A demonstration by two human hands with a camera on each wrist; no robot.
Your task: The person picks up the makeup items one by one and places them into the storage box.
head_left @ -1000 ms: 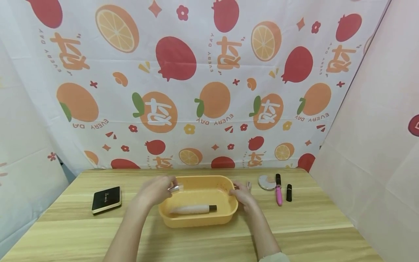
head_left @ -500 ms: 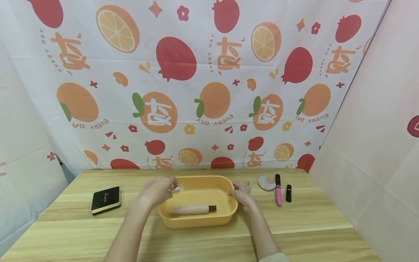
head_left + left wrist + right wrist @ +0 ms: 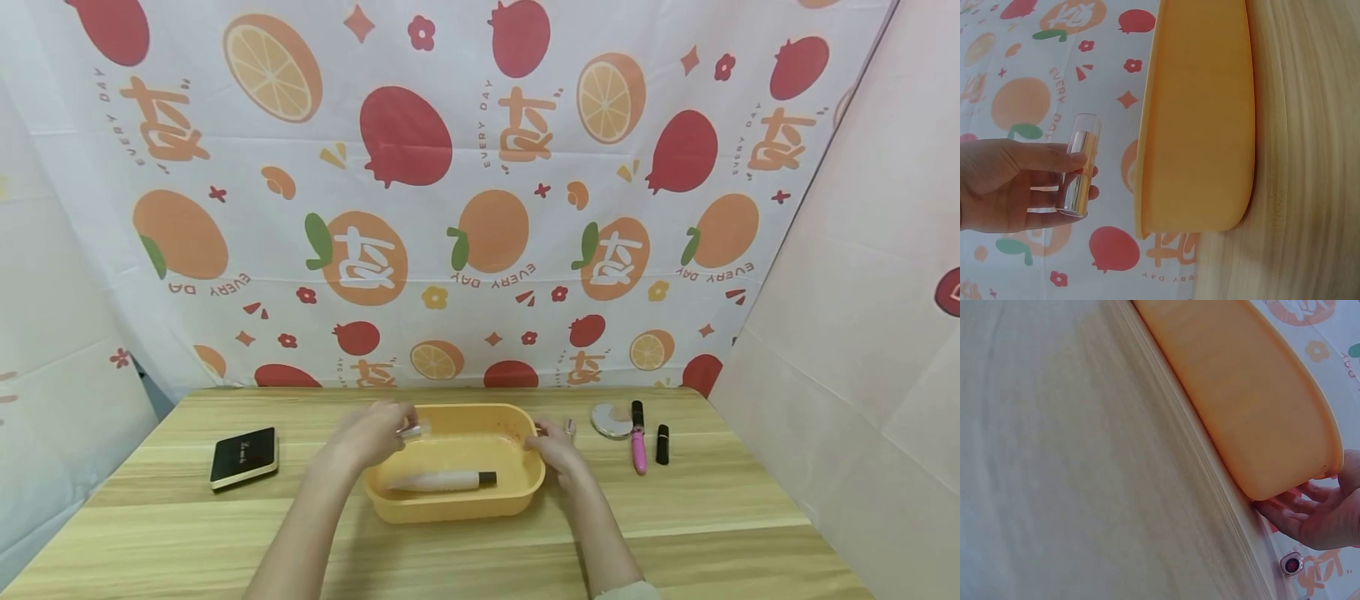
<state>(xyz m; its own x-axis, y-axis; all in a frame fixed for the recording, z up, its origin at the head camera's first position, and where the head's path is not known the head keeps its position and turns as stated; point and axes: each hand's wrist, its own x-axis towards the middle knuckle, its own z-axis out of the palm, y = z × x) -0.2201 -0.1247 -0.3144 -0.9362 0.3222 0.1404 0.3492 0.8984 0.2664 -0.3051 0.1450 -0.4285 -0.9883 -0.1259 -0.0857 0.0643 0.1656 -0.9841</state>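
Note:
My left hand (image 3: 378, 433) is over the left end of a yellow plastic basin (image 3: 450, 507). Its thumb and fingers pinch a shiny lipstick tube with a clear cap (image 3: 1080, 167), tilted slightly in the left wrist view. At the basin's right end, my right hand (image 3: 557, 450) grips the rim, thumb on top and fingers against the outer wall (image 3: 1272, 450). A pale tapered tube with a black cap (image 3: 442, 481) lies inside the basin, along the near wall.
A black compact case (image 3: 244, 457) lies on the left of the wooden table. To the right are a small shiny tube (image 3: 570, 427), a round silver item (image 3: 611, 420), a pink-and-black tube (image 3: 638, 437) and a black tube (image 3: 662, 444). A fruit-print curtain (image 3: 480, 208) hangs behind.
My left hand has shifted slightly to the right over the basin, carrying the lipstick tube. The right hand keeps its grip on the rim.

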